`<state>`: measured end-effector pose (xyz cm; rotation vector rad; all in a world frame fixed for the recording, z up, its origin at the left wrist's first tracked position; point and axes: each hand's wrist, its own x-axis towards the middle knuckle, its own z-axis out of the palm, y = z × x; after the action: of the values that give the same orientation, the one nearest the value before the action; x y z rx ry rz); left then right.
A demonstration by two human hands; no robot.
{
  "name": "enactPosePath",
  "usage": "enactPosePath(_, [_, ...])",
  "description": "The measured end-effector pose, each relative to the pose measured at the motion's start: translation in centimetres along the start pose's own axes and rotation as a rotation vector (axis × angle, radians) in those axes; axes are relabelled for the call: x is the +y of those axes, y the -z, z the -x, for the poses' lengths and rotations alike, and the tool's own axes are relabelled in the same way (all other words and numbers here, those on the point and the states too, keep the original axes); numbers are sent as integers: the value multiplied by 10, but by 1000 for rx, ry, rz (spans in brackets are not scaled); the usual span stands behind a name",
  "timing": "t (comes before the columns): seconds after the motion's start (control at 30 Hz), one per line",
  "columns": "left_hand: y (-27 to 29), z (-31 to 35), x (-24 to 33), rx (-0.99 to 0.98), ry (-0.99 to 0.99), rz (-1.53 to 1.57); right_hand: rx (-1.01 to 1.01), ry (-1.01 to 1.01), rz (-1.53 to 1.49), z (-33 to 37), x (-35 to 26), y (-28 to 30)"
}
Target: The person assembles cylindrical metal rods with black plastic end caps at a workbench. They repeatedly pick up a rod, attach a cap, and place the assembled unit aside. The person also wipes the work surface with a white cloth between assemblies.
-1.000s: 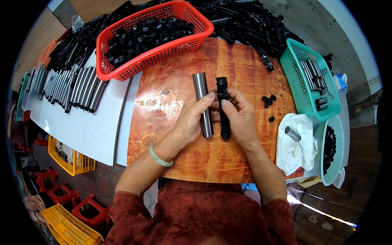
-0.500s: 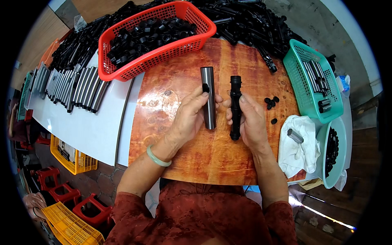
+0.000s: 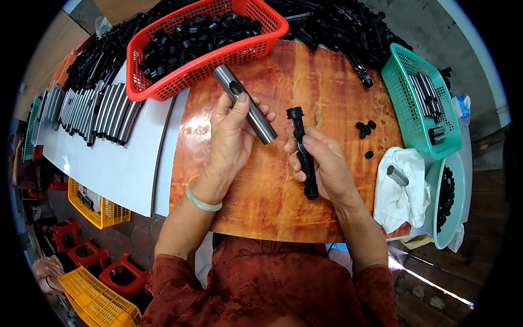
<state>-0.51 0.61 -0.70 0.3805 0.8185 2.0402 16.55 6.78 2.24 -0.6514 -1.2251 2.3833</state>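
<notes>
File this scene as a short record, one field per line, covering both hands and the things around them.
Left hand: holds silver tube, tilted, dark oval on its side
Right hand: holds slim black part
Contact: tube and part apart
Beyond: red basket of black pieces
Right: green basket; white cloth under short tube
Left: row of metal tubes

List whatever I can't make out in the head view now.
- Metal tube: underside hidden by the left hand; its dark oval is too dark to tell open from plugged.
- Black tubular part: partly covered by the right hand.
- Red basket: bottom buried under black rings.
- Black parts pile: cut off by the upper edge.
</notes>
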Motion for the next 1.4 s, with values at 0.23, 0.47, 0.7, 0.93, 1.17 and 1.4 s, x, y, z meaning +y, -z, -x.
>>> enactPosePath(0.23, [-7, 1, 5, 44, -21, -10, 20, -32, 108, 0, 2, -3])
enactPosePath(0.47, [-6, 1, 8, 46, -23, -4, 26, 8, 292, 2, 2, -5])
enactPosePath(0.7, [-8, 2, 10, 83, -40, 94, 127, 252, 798, 2, 5, -6])
enactPosePath(0.93, [-10, 4, 9, 96, -91, 102, 102, 262, 939, 1, 4, -7])
enactPosePath(1.17, [-13, 8, 3, 57, -119, -9, 70, 247, 944, -3, 9, -3])
enactPosePath(1.4, [-16, 15, -10, 46, -54, -87, 75, 223, 959, -5, 9, -4])
